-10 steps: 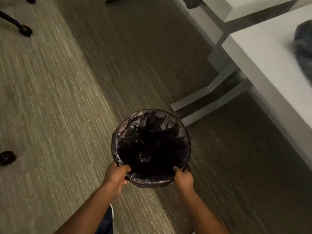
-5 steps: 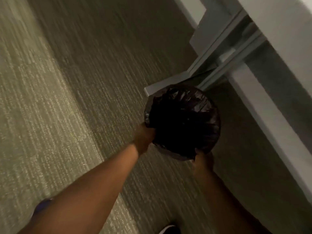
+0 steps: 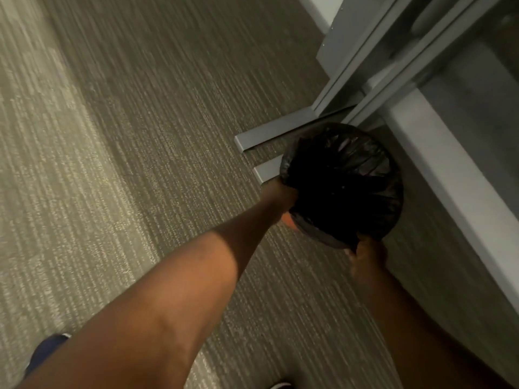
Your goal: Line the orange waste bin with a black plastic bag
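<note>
The black plastic bag (image 3: 345, 175) lines the round waste bin, folded over its rim and covering almost all of it. A small strip of the orange bin (image 3: 289, 220) shows below the bag at the near left. My left hand (image 3: 280, 196) grips the bin's left rim over the bag. My right hand (image 3: 366, 254) holds the near right rim from below. The bin is over the carpet, right beside the desk's edge and its metal feet.
A white desk edge (image 3: 455, 181) runs diagonally down the right side. Its grey metal legs and feet (image 3: 269, 133) lie on the carpet just behind the bin. Grey striped carpet (image 3: 126, 164) spreads to the left. A shoe tip (image 3: 278, 385) shows at the bottom.
The bin, held in both hands, has moved from the open carpet toward the desk, right up to its metal feet. The camera has followed it forward.
</note>
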A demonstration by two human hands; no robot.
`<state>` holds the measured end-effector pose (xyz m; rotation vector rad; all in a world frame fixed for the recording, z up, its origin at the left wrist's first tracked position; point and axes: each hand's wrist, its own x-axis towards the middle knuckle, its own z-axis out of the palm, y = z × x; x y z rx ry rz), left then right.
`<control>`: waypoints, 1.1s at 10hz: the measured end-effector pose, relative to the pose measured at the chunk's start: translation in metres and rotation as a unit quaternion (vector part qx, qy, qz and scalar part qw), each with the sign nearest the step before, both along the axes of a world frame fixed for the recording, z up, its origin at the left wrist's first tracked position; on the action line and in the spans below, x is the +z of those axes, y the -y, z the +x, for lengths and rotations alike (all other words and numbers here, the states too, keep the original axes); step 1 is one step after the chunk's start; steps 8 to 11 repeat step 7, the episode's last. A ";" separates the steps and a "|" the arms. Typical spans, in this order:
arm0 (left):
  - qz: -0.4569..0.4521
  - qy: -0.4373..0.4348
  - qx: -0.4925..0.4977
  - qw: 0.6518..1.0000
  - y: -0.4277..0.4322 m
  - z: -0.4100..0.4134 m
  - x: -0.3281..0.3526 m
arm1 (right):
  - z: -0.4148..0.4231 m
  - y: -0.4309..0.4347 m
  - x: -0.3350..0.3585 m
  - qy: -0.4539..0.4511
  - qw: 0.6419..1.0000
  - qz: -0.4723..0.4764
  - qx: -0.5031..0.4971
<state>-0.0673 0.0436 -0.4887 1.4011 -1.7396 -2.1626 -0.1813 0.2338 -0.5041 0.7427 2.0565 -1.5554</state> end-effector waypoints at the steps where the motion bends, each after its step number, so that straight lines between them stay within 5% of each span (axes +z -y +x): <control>1: -0.029 0.016 -0.017 0.999 -0.002 -0.011 0.001 | -0.007 0.002 0.000 0.000 1.000 0.010 0.023; 5: -0.017 0.017 0.002 1.000 -0.008 -0.001 0.014 | -0.006 -0.003 0.029 0.072 0.988 0.044 0.132; 7: -0.072 0.105 -0.030 0.991 -0.007 0.053 0.029 | 0.036 -0.009 0.046 -0.024 0.978 0.143 0.149; 11: -0.072 0.105 -0.030 0.991 -0.007 0.053 0.029 | 0.036 -0.009 0.046 -0.024 0.978 0.143 0.149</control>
